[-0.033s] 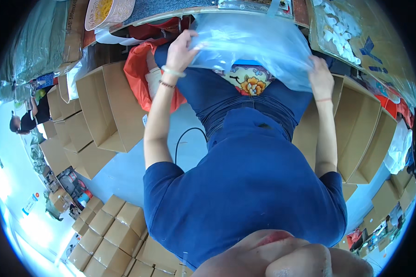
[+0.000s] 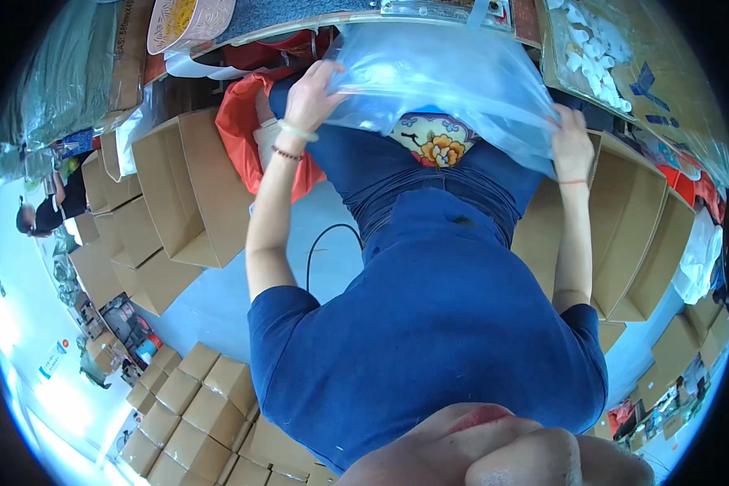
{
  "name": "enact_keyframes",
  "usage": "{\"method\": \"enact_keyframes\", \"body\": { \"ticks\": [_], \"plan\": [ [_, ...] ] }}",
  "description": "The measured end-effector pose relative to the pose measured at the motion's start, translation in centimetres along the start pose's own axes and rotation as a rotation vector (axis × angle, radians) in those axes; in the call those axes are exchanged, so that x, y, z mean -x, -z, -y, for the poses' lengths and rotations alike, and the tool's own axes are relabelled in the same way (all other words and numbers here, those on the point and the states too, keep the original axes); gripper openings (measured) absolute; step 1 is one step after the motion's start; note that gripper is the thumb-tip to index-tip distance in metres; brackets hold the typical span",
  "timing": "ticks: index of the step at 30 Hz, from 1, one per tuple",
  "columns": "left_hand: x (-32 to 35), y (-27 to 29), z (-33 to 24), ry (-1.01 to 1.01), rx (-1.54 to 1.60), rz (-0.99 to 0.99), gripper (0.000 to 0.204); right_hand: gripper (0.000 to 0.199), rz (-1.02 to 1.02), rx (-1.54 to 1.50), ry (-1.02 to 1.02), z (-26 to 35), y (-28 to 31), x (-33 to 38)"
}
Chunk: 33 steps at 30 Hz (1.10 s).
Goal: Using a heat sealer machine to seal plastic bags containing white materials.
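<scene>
A large clear plastic bag (image 2: 445, 73) is spread across my lap, up against the table's front edge. My left hand (image 2: 310, 95) pinches its left edge, and my right hand (image 2: 571, 139) grips its right edge, so the near rim is stretched between them. Whether the bag holds anything cannot be made out. Below the rim, a floral-patterned seat or cloth (image 2: 439, 142) shows between my thighs, with a bit of blue just above it.
An orange-red bag (image 2: 239, 134) hangs left of my leg. Open cardboard boxes stand at my left (image 2: 190, 190) and right (image 2: 636, 219). On the table are a patterned basket (image 2: 188, 26) with yellow pieces and several white parts (image 2: 595, 61). Another person (image 2: 53, 202) is at far left.
Both hands have shifted slightly toward me, the right one also outward. The bag's near rim is drawn wider and more taut.
</scene>
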<state>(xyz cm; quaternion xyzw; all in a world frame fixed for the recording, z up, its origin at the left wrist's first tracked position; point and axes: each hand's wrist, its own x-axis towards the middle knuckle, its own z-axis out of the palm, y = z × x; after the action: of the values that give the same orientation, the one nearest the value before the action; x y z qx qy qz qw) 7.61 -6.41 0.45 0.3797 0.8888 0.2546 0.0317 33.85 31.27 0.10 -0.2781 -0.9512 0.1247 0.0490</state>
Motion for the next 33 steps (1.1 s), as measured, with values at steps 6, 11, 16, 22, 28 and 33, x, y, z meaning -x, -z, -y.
{"method": "enact_keyframes", "body": {
  "ticks": [6, 11, 16, 22, 28, 33],
  "plan": [
    [5.0, 2.1, 5.0, 0.112, -0.403, -0.143, 0.023, 0.020, -0.219, 0.127, -0.084, -7.3, 1.8, 3.4],
    [8.4, 1.5, 9.7, 0.953, 0.496, 0.209, 0.027, 0.027, -0.039, -0.701, -0.644, -12.5, -1.2, 4.4],
    [9.1, -0.4, 9.7, 1.010, 1.817, 0.099, 0.032, 0.034, 0.741, -2.333, -0.379, -15.3, -2.8, 3.5],
    [8.6, -3.1, 5.3, 1.174, 1.786, 0.018, 0.044, 0.045, 0.387, -2.129, -1.165, -8.4, -2.5, 2.4],
    [6.0, -9.4, 5.5, 1.300, 1.683, 0.009, 0.087, 0.063, 0.505, -1.896, -1.171, -3.2, -8.5, -1.1],
    [1.1, -16.8, 9.7, 1.208, 1.743, -0.112, 0.093, 0.057, 0.542, -1.804, -1.223, -3.3, -16.5, -6.4]
  ]
}}
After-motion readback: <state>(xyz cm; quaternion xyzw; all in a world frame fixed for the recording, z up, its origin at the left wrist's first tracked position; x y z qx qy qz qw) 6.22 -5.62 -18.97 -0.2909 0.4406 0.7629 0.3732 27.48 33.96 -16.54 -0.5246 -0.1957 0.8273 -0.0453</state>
